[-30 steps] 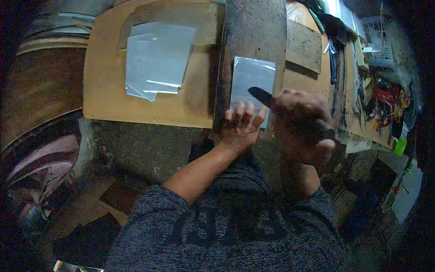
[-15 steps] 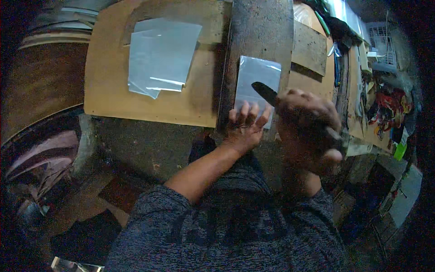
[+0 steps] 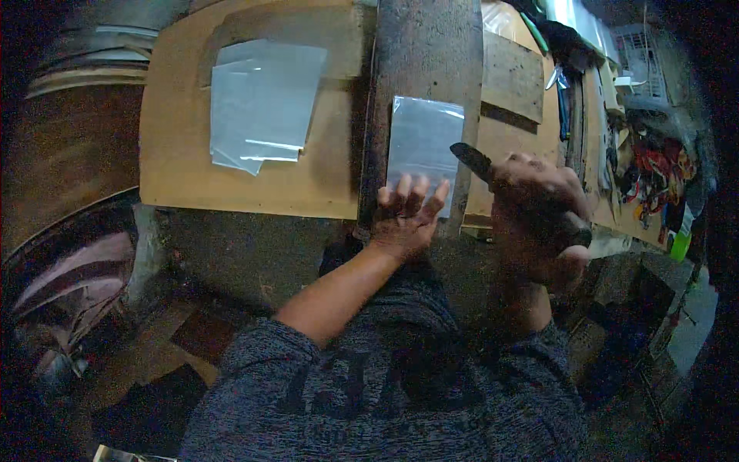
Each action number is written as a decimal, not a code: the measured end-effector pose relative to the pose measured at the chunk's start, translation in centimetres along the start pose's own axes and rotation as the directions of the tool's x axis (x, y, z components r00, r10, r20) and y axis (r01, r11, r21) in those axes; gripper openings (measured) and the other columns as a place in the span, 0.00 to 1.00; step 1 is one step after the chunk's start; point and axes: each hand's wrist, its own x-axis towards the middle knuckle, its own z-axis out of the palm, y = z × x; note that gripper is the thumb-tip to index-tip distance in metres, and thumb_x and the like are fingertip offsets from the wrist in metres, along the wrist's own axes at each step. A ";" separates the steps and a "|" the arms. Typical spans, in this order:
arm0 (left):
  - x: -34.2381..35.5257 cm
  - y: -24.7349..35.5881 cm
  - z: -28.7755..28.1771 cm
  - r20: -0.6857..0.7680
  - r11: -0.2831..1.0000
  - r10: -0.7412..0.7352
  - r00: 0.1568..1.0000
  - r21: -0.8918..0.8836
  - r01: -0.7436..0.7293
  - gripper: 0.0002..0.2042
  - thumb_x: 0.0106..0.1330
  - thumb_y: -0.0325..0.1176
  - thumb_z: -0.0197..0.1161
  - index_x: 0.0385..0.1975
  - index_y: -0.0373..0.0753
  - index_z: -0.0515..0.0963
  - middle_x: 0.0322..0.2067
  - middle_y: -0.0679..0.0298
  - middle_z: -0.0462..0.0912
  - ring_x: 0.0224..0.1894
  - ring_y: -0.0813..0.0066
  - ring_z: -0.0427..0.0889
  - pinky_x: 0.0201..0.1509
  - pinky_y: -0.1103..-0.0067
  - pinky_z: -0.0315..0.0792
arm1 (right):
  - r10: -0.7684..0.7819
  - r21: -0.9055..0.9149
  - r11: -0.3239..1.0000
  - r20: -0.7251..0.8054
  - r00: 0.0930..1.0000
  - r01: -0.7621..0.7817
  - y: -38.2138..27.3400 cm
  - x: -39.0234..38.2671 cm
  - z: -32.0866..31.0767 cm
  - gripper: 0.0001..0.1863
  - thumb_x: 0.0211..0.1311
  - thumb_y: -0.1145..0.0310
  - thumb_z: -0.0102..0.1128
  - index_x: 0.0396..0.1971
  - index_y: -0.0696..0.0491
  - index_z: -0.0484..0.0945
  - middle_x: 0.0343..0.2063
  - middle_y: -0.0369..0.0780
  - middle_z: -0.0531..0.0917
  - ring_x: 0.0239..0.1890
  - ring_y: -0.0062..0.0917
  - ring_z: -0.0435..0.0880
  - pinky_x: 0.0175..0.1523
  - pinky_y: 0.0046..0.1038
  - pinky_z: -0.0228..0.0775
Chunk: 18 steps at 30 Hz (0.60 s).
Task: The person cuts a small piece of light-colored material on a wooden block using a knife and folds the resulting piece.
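A clear plastic sheet [image 3: 426, 135], perhaps a stack of them, lies on a dark wooden plank [image 3: 431, 46]. My left hand [image 3: 408, 215] presses on its near end with the fingers spread. Just right of the sheet, my right hand [image 3: 543, 208] is wrapped round the handle of a knife [image 3: 471, 159]. The dark blade points up and to the left, apart from the sheet. On the board to the left rests a loose pile of similar plastic sheets [image 3: 265, 104], its edges uneven.
A tan board [image 3: 173, 154] stretches left of the plank. To the right sit a small wooden block [image 3: 512, 81], a tangle of red and other coloured bits [image 3: 658, 173] and a bright green item [image 3: 680, 245]. A white plastic basket [image 3: 643, 65] stands at the far right.
The knife and my right hand have moved right, so the blade no longer hangs over the sheet. My left hand stays on the sheet. The whole view has shifted slightly.
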 end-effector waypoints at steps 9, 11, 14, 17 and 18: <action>-0.3 0.1 0.2 0.067 1.000 0.004 0.998 0.006 -0.004 0.32 0.43 0.41 0.64 0.54 0.55 0.67 0.47 0.65 0.64 0.52 0.62 0.61 0.45 0.64 0.58 | -0.007 -0.048 0.999 0.036 0.999 0.009 0.6 -0.5 -1.5 0.35 0.44 0.35 0.59 0.30 0.57 0.68 0.26 0.39 0.68 0.30 0.29 0.64 0.40 0.32 0.57; -0.2 -0.2 0.4 0.008 0.999 0.008 1.000 0.038 -0.009 0.31 0.43 0.41 0.64 0.53 0.55 0.67 0.46 0.65 0.65 0.51 0.62 0.61 0.45 0.63 0.58 | 0.019 -0.102 0.994 -0.038 0.999 -0.023 0.6 -0.4 -1.3 0.35 0.43 0.35 0.59 0.31 0.56 0.68 0.26 0.39 0.68 0.30 0.29 0.65 0.40 0.32 0.57; -0.2 -0.1 0.5 -0.007 0.999 0.014 1.000 0.037 -0.013 0.28 0.46 0.41 0.62 0.52 0.55 0.68 0.46 0.65 0.66 0.51 0.63 0.62 0.44 0.63 0.58 | 0.010 0.001 1.000 0.044 0.999 -0.010 -0.4 -0.8 0.0 0.34 0.44 0.36 0.59 0.32 0.55 0.68 0.26 0.39 0.68 0.29 0.30 0.64 0.40 0.33 0.57; -0.2 -0.2 -0.1 0.150 0.996 -0.002 0.989 -0.091 0.016 0.24 0.51 0.40 0.57 0.52 0.50 0.69 0.45 0.61 0.68 0.53 0.60 0.62 0.50 0.62 0.58 | 0.034 -0.010 0.999 0.021 0.999 -0.034 0.3 -1.8 1.4 0.33 0.45 0.36 0.59 0.32 0.55 0.68 0.27 0.39 0.69 0.30 0.30 0.65 0.40 0.33 0.58; -0.4 -0.2 0.1 0.151 0.996 -0.006 0.988 -0.091 0.020 0.24 0.51 0.40 0.57 0.52 0.50 0.69 0.45 0.61 0.68 0.53 0.60 0.62 0.50 0.62 0.58 | 0.052 0.051 0.997 0.050 0.997 -0.055 0.8 -2.3 1.7 0.34 0.45 0.36 0.60 0.33 0.55 0.68 0.29 0.40 0.70 0.32 0.32 0.67 0.42 0.35 0.60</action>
